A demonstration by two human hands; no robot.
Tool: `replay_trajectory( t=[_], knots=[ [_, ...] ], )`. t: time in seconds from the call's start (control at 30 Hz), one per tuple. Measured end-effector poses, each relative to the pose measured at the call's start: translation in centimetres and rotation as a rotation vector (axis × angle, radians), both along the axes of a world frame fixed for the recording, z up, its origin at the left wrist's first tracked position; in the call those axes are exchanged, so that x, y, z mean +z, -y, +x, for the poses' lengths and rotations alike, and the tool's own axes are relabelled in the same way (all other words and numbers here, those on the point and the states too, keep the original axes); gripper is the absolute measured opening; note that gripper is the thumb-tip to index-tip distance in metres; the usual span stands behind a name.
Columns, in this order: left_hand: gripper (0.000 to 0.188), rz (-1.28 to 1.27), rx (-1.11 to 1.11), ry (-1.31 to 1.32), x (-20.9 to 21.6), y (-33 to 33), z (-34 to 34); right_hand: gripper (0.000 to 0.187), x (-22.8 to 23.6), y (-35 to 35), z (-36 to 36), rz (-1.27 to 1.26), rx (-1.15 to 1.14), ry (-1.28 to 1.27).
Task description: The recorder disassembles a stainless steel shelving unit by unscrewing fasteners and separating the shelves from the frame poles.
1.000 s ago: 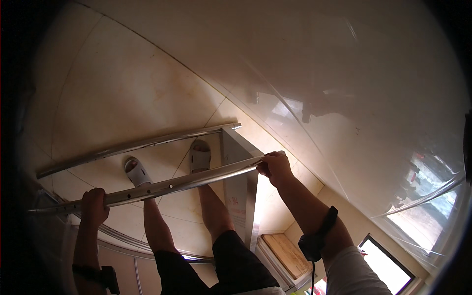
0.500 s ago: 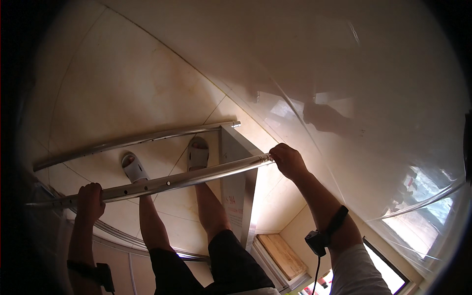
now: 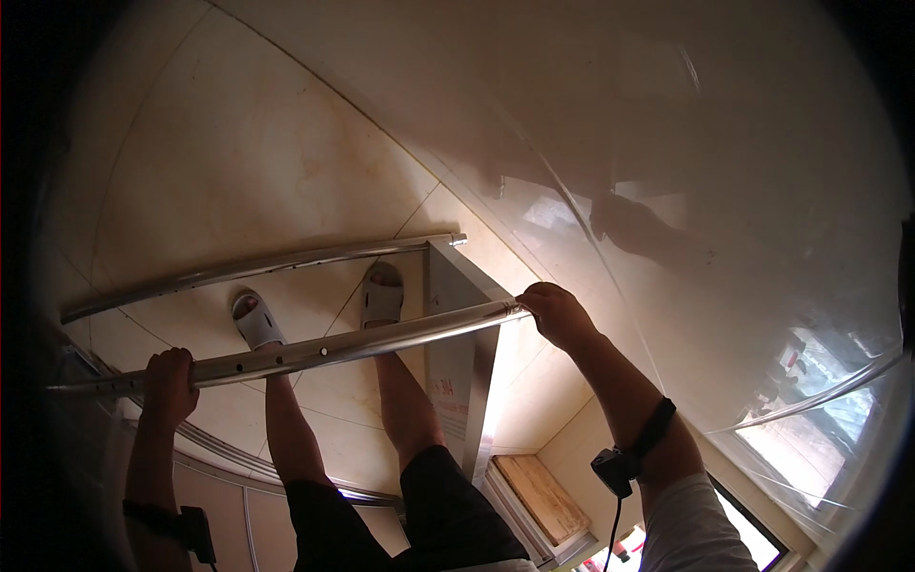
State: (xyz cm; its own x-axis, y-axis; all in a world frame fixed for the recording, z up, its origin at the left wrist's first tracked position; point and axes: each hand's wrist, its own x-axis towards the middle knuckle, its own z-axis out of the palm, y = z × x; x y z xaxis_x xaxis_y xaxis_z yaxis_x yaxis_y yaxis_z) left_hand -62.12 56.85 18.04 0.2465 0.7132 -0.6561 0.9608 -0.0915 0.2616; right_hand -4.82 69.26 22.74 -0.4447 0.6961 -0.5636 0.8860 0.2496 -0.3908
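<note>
A long shiny metal tube [image 3: 400, 339] with several round holes along its left part runs across in front of my legs. My left hand [image 3: 171, 386] is closed around it near its left end. At the right end, the fingers of my right hand [image 3: 556, 313] are closed on the tube's tip. A second metal tube [image 3: 276, 264] lies beyond it, roughly parallel and lower, near the floor. A grey metal panel [image 3: 462, 284] spans between the two tubes at the right, and they look joined as one frame. My left palm is hidden.
My feet, in grey sandals [image 3: 383, 294], stand between the two tubes on a tiled floor [image 3: 248, 143]. A glossy tiled wall [image 3: 686, 143] rises at the right. Curved metal rails [image 3: 214, 440] run behind me at lower left. A wooden board [image 3: 541, 498] lies at lower right.
My left hand and the near tube's left end have shifted very slightly up and left in view. Both hands keep their hold.
</note>
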Motion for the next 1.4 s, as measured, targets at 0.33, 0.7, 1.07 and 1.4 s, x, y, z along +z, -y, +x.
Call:
replay_trajectory(
  t=[0.33, 0.7, 1.07, 1.4],
  knots=[
    [0.031, -0.046, 0.014, 0.016, 0.4, -0.6, 0.3, 0.022, 0.7, -0.4, -0.8, -0.002, 0.154, 0.09],
    [0.035, -0.057, 0.022, -0.003, 0.5, -0.6, 0.3, 0.022, 0.4, -0.5, -0.2, 0.052, 0.134, 0.028],
    [0.034, -0.036, 0.012, 0.021, 0.2, -0.4, 0.0, 0.019, 0.4, -1.0, -0.1, 0.093, 0.253, -0.055],
    [0.028, -0.033, 0.011, 0.01, 0.5, -0.8, 0.3, 0.016, 0.3, -1.5, -1.1, -0.153, 0.225, 0.213]
  ],
)
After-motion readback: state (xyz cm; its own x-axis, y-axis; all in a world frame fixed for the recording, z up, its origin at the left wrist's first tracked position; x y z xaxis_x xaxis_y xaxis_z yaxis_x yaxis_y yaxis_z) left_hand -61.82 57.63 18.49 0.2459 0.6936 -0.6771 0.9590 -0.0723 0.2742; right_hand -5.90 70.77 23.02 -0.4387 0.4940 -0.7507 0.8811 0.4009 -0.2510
